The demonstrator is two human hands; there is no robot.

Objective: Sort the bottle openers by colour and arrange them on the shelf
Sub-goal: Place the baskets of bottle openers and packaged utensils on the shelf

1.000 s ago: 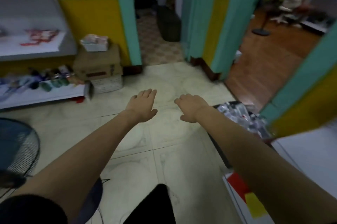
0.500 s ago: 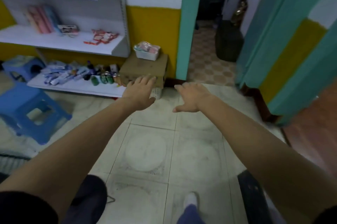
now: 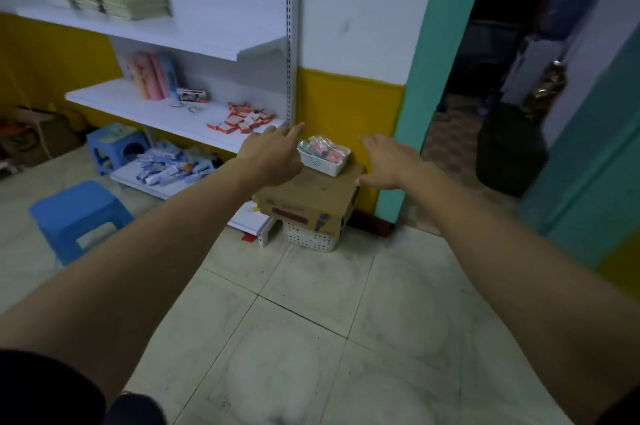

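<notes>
A small white basket (image 3: 323, 163) of pink and teal packets stands on a cardboard box (image 3: 311, 197) against the yellow wall. Both my arms stretch forward towards it. My left hand (image 3: 273, 156) hovers just left of the basket, fingers straight and holding nothing. To the basket's right floats my right hand (image 3: 389, 161), also with relaxed fingers and nothing in it. The white shelf unit (image 3: 166, 116) stands left of the box; red and white packets (image 3: 242, 119) lie on its middle board. I cannot make out single bottle openers.
Two blue plastic stools (image 3: 76, 216) stand on the tiled floor at the left. A white perforated basket (image 3: 310, 239) sits under the cardboard box. The bottom board holds tubes and packets (image 3: 166, 165). An open doorway (image 3: 485, 78) with teal frames lies to the right.
The view has swung left and moved closer to the shelves. Both hands now frame the white basket on the box, where before they hung over bare floor.
</notes>
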